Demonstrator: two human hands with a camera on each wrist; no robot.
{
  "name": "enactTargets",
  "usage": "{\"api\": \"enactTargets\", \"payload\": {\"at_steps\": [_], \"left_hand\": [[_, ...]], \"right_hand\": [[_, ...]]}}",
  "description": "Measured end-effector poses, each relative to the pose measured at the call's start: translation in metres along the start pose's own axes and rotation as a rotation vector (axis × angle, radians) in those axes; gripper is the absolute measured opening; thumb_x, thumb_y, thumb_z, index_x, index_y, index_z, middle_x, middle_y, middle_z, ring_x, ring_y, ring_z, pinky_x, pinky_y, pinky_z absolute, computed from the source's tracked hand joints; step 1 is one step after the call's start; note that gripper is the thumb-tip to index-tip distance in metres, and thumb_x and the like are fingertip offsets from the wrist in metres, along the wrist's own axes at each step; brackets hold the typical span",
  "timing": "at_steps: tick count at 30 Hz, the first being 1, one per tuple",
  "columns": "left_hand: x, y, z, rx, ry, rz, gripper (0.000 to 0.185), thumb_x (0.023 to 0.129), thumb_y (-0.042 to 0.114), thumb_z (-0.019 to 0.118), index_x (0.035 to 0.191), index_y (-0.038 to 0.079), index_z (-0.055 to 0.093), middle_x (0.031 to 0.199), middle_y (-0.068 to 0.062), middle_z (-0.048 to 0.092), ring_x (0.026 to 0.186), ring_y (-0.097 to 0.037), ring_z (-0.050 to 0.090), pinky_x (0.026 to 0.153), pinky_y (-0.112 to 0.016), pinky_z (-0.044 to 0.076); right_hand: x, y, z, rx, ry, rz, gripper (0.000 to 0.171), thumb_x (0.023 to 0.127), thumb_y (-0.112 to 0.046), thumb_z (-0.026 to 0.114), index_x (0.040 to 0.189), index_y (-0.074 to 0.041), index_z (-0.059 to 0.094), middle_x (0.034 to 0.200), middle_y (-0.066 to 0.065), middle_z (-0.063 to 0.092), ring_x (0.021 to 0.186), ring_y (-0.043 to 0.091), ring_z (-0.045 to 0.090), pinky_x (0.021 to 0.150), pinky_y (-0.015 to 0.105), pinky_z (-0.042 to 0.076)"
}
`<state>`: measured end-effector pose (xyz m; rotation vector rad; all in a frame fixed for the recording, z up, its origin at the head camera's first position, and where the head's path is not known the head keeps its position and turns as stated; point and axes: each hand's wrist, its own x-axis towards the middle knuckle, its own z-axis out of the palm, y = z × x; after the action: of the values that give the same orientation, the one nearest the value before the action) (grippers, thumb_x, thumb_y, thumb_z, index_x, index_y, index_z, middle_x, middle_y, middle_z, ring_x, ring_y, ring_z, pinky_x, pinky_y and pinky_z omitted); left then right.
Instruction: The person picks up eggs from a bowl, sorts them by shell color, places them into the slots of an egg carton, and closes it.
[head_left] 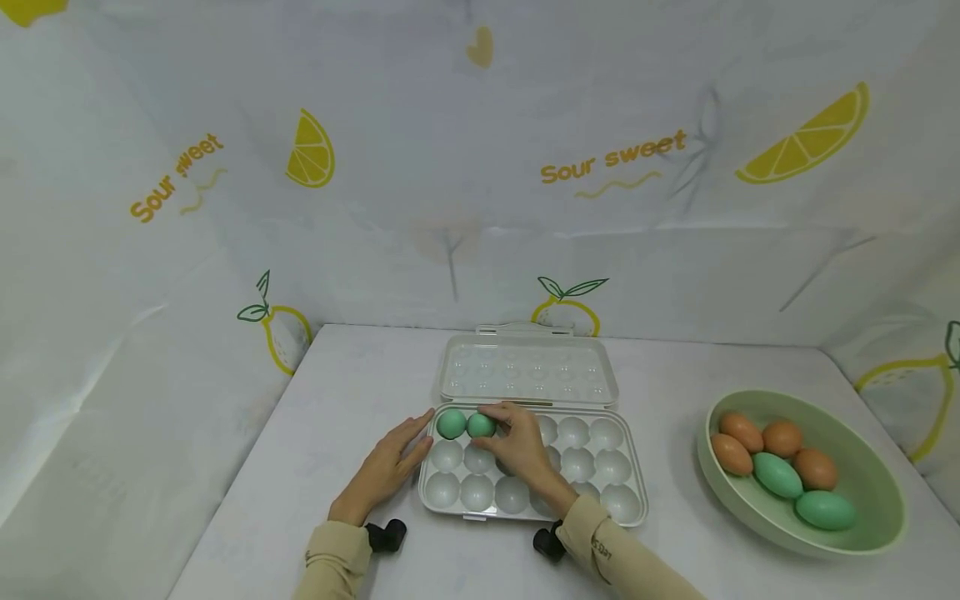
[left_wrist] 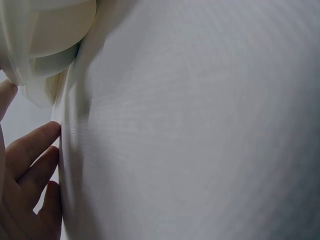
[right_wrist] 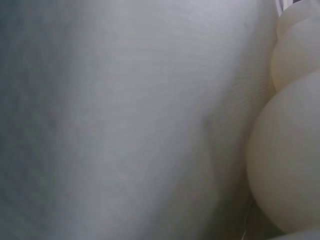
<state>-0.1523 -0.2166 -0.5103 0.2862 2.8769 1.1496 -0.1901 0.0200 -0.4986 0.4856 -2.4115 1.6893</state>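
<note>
A white plastic egg tray (head_left: 504, 517) with several round hollows lies on the table, its clear lid (head_left: 528, 367) folded back behind it. One green egg (head_left: 452, 423) sits in the back left hollow. My right hand (head_left: 517, 442) pinches a second green egg (head_left: 481, 426) between thumb and fingers at the hollow beside it. At the tray's left edge my left hand (head_left: 386, 467) has its fingers extended, with fingertips touching the table in the left wrist view. The right wrist view shows the tray's rounded undersides (right_wrist: 287, 155), but not the hand.
To the right stands a pale green bowl (head_left: 873, 500) holding several brown eggs (head_left: 782, 438) and two green eggs (head_left: 825, 510). A lemon-print sheet (head_left: 420, 167) hangs behind and beside the white table (head_left: 300, 467).
</note>
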Motion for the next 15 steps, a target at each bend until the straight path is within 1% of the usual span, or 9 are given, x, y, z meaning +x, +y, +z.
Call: {"api": "enactTargets", "payload": {"at_steps": [4,7,12,15], "left_hand": [[-0.0007,0.0021,-0.0010,-0.004,-0.002,-0.003,0.053,0.107,0.041,0.053,0.156,0.024,0.045,0.157,-0.010,0.051,0.152,-0.041,0.037,0.125,-0.062,0.029],[-0.0009,0.0028,-0.0014,-0.005,-0.002,-0.002,0.053,0.107,0.040,0.052,0.156,0.024,0.045,0.157,-0.010,0.051,0.152,-0.041,0.037,0.125,-0.062,0.029],[-0.0010,0.0026,-0.0008,-0.003,0.000,-0.007,0.053,0.107,0.040,0.053,0.156,0.024,0.045,0.157,-0.010,0.051,0.152,-0.040,0.037,0.125,-0.062,0.029],[-0.0009,0.0023,-0.0005,0.001,-0.001,-0.011,0.053,0.106,0.041,0.053,0.156,0.025,0.045,0.157,-0.010,0.051,0.152,-0.040,0.037,0.125,-0.063,0.029]], "right_hand": [[-0.0008,-0.0015,0.0004,-0.059,0.009,-0.035,0.046,0.064,0.006,0.092,0.108,0.004,0.078,0.103,0.017,0.075,0.101,0.033,0.073,0.091,0.037,0.063],[-0.0017,-0.0035,-0.0006,-0.080,0.002,-0.035,0.047,0.064,0.006,0.092,0.109,0.004,0.077,0.103,0.018,0.075,0.101,0.032,0.073,0.092,0.037,0.063],[-0.0024,-0.0045,-0.0015,-0.066,-0.009,-0.025,0.047,0.065,0.006,0.092,0.110,0.005,0.077,0.105,0.019,0.075,0.103,0.033,0.072,0.094,0.040,0.062],[-0.0026,-0.0031,-0.0019,-0.044,-0.010,-0.003,0.048,0.066,0.003,0.092,0.111,0.004,0.077,0.108,0.018,0.076,0.104,0.034,0.072,0.096,0.037,0.061]]}}
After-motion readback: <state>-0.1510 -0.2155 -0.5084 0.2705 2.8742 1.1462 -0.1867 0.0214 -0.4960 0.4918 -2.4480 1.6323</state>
